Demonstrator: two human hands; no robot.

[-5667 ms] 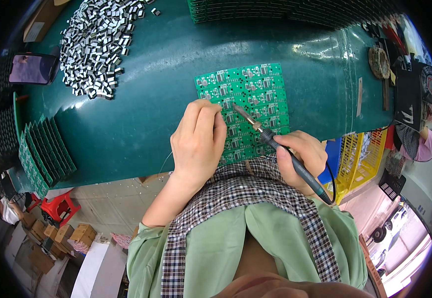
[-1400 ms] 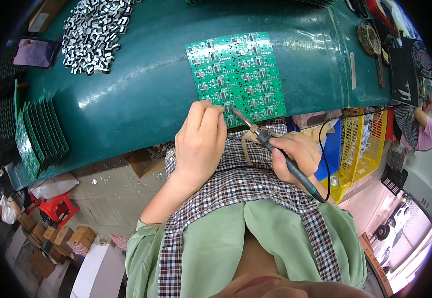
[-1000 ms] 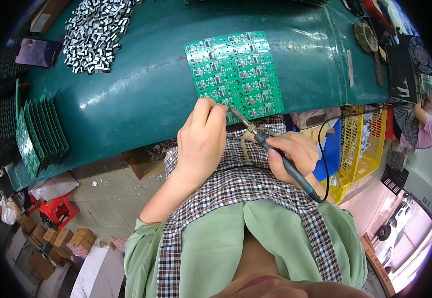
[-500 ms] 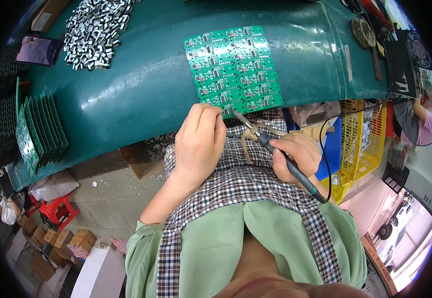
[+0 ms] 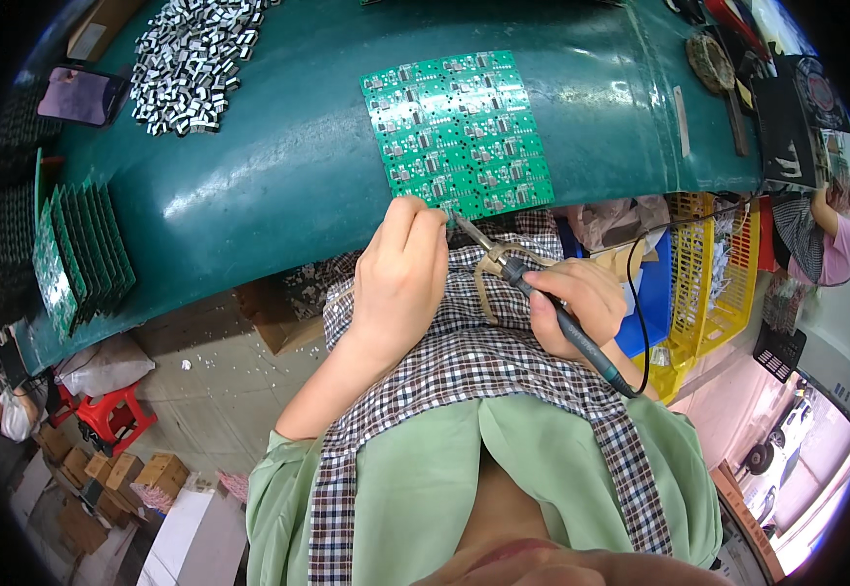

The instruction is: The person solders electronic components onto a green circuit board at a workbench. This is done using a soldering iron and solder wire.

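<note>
A green circuit board panel [image 5: 466, 132], a grid of small boards with parts on them, lies flat on the table at its near edge. My right hand [image 5: 583, 301] grips a dark soldering iron [image 5: 581, 339] like a pen. The iron's tip points up and left, reaching the panel's near edge. Close beside that tip, my left hand [image 5: 400, 278] is closed, fingertips pinched together at the panel's near left corner. Whatever sits between those fingertips is hidden.
Small metal-cased parts [image 5: 190, 73] are heaped at the far left, near a phone [image 5: 78, 96]. Several circuit boards [image 5: 83, 259] stand in a row on the left of the green table [image 5: 269, 186]. The iron's black cord [image 5: 645, 337] loops past yellow baskets [image 5: 713, 283] at right.
The iron's tip and my right hand have shifted slightly left. My left hand has turned a little, its fingertips moving slightly right and up along the panel's near edge.
</note>
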